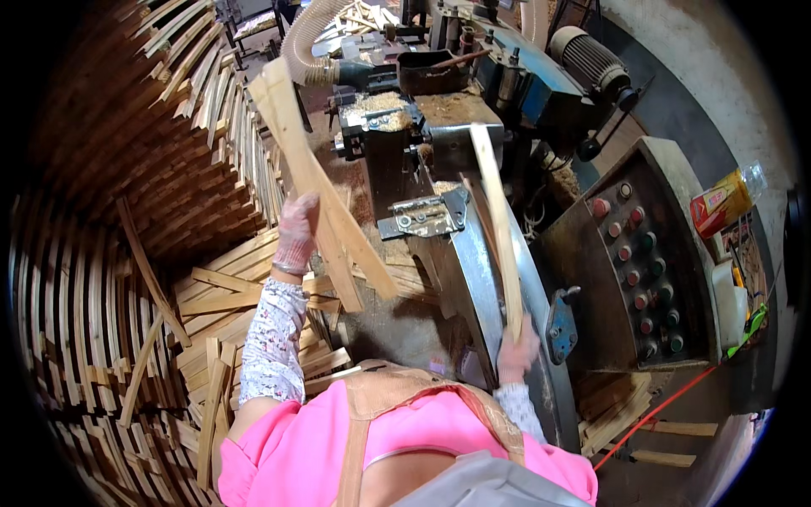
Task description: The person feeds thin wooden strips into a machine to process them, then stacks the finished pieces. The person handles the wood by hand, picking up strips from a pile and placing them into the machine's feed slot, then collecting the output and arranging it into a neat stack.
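Observation:
My left hand [296, 230], in a pale work glove, is closed around a few flat wooden boards [325, 190]. They are fanned out and raised at a slant beside the machine. In my right hand [517, 351], also gloved and slightly blurred, is the near end of a long narrow wooden strip [497, 215]. That strip runs forward over the machine's metal infeed table [477, 253], its far end close to the steel-fronted machine housing [465, 148]. Whether the strip lies flat on the table or is held just above it I cannot tell.
Tall stacks of wooden strips [76, 296] fill the left side, with loose boards [228, 270] below my left arm. A control panel [638, 270] with several buttons stands at right, near a motor [587, 63]. A ribbed hose [304, 38] and wood shavings [384, 106] are ahead.

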Tool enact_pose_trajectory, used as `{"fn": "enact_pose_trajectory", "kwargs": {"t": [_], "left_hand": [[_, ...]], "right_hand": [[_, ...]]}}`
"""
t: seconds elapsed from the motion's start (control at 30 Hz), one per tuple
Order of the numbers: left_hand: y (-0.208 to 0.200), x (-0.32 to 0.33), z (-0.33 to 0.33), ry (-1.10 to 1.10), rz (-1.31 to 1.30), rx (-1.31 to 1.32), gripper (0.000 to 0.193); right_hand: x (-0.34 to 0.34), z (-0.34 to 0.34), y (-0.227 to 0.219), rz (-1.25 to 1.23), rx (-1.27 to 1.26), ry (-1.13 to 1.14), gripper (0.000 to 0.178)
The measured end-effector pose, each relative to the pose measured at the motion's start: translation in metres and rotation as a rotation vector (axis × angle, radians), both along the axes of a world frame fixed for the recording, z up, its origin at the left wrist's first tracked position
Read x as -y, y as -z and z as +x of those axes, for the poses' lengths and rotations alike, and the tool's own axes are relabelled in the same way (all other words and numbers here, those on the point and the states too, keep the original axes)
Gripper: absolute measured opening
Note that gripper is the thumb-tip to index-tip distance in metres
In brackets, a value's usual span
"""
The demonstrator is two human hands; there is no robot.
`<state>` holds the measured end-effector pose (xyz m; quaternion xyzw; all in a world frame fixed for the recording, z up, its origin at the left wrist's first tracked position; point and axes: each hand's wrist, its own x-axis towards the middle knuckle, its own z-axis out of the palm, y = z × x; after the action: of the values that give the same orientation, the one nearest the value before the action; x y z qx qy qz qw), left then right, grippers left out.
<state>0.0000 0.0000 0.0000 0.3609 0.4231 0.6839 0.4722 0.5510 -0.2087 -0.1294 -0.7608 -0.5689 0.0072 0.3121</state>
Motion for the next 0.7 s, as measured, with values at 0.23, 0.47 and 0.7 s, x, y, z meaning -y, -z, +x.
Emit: {"fn": "enact_pose_trajectory", "kwargs": {"t": [0.23,0.47,0.7], "left_hand": [[0.067,0.016,-0.002,0.274,-0.072,0.689,0.021],[0.040,0.032,0.055,0.020,-0.399,0.415,0.026],[0.054,0.027,0.038,0.139,-0.188,0.560,0.022]], "right_hand": [[0.218,0.060,-0.027,-0.365,0.282,0.054,0.065],[0.141,0.033,-0.061,-0.271,0.274,0.082,0.062],[-0.002,0.032,-0.028,0.054,0.397,-0.248,0.048]]}}
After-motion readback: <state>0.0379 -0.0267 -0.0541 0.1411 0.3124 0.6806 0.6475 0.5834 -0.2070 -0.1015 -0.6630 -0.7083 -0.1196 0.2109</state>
